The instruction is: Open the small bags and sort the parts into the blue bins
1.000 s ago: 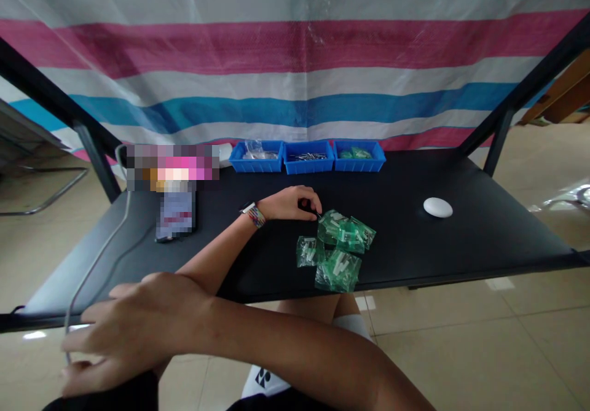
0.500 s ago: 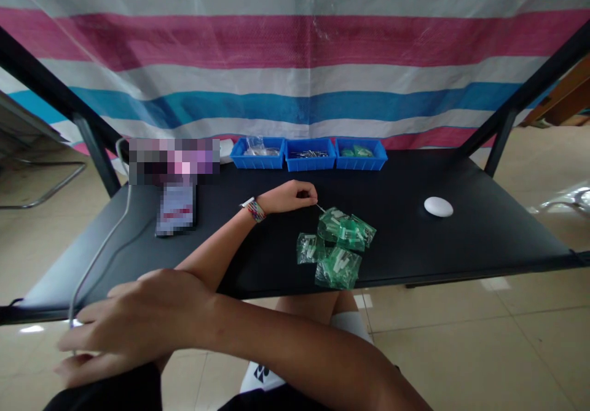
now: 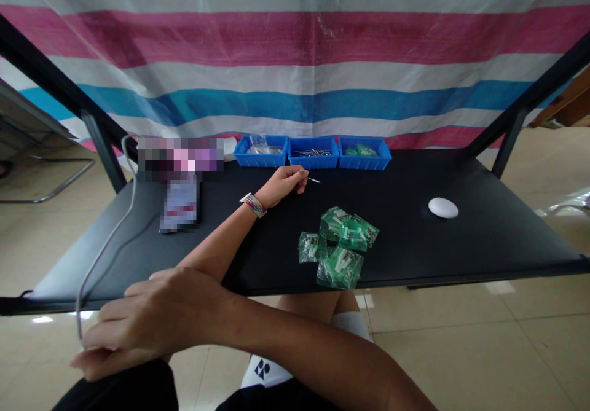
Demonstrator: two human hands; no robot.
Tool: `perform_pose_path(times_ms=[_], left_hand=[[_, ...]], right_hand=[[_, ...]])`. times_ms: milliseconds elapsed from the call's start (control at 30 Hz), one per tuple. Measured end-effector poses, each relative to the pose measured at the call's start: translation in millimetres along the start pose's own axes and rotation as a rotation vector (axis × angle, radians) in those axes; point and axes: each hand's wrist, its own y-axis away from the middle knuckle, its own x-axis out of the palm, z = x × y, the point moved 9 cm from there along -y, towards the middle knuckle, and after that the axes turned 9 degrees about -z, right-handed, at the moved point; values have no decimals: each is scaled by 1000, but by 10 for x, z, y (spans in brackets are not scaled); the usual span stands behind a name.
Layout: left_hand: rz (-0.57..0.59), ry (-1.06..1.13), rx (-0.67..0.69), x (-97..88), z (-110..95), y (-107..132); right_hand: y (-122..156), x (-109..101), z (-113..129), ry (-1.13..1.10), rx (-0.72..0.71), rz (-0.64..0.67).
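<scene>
My left hand [image 3: 286, 183], with a patterned wristband, is closed and pinches a thin, light metal pin [image 3: 314, 180] above the table, just in front of the middle blue bin [image 3: 313, 160]. Loose metal pieces lie in that bin. My right hand [image 3: 147, 322] lies across my left arm near the elbow, its fingers curled around it. Several green plastic bags [image 3: 340, 268] with small white and metal pieces rest on the black table [image 3: 401, 214], to the right of my left forearm.
The left blue bin [image 3: 259, 160] holds clear bags, the right one [image 3: 364, 162] green bags. A white oval object [image 3: 443, 208] lies at the right. A phone [image 3: 180, 205] and a pale cable [image 3: 108, 233] are on the left. Black frame posts [image 3: 530, 101] flank the table.
My left hand has moved from beside the green bags up toward the middle bin, with the thin pin still in its fingers. The right hand stays on the left arm.
</scene>
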Motion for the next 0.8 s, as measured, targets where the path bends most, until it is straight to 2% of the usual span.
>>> perform_pose_path(times_ms=[100,233,333,433,533,633,800], left_hand=[[-35,165,-92,-43,88,-20],[-70,262,-151,-80,125,-21],[-66,279,-155,-74,117,-20],[-69,318,-156,-79,118,-32],[-69,349,-175,-92,140,-50],[-63,375,-188,-103,155,-58],[-37,388,-167,-92,145,-50]], right_hand=[[41,-19,104,167,-142,-77],[54,-91,69,280,-140,-130],[-17,-33,-3,227,-113,-81],[-103,87,-76,166,-99,28],[-163,122,-197,98,-9,95],[-165,87,-263,43,50,143],[-85,-111,-245,75,53,145]])
